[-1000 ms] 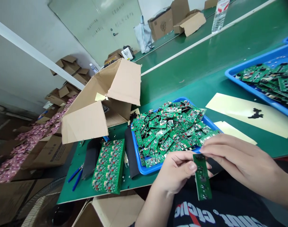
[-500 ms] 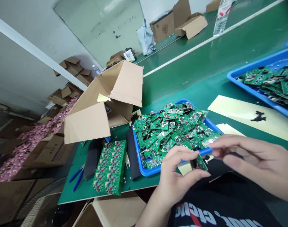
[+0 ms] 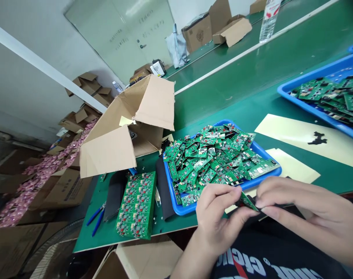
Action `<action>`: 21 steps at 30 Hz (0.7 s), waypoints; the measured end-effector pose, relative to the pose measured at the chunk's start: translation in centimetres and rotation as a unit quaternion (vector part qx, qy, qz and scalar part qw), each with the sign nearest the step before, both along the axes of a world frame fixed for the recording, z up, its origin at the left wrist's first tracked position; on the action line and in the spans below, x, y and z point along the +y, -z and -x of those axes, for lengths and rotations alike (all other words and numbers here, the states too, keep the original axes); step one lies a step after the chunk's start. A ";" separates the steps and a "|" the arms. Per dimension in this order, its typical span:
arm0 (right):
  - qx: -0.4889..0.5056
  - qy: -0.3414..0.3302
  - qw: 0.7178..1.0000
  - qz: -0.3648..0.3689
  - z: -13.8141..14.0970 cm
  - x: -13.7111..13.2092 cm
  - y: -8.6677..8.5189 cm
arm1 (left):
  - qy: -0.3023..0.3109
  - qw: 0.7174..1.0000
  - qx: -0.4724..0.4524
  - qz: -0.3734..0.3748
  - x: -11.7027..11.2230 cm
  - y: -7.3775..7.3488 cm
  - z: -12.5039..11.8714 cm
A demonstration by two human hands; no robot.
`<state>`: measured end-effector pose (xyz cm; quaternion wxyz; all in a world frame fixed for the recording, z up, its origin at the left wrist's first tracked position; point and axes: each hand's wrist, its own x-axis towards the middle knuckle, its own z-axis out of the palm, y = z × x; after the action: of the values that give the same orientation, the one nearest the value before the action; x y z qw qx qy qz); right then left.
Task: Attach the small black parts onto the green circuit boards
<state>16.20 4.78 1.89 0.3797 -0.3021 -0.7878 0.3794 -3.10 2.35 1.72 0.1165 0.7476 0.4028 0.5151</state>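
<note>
Between both hands [image 3: 246,213], the circuit board [image 3: 247,201] lies crosswise.

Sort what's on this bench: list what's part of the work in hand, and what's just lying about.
In hand: left hand and right hand pinch a small green board; blue tray of loose boards; stacked board panels.

Lying about: open carton; blue pliers; water bottle.
</note>
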 end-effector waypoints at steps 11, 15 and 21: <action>0.029 -0.009 0.990 -0.137 0.0 -0.1 1.8 | 0.005 0.992 -0.124 0.036 -0.5 2.2 -0.3; 0.081 0.033 0.995 -0.038 0.6 -0.7 2.0 | -0.022 0.990 -0.138 0.027 -0.5 2.4 -0.1; 0.109 0.063 0.979 0.160 1.6 -1.3 0.8 | -0.030 0.997 -0.053 -0.056 -0.2 1.6 -0.1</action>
<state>14.56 3.45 1.10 0.4330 -0.3647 -0.6500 0.5069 -3.01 2.14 0.09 0.0803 0.7123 0.3888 0.5789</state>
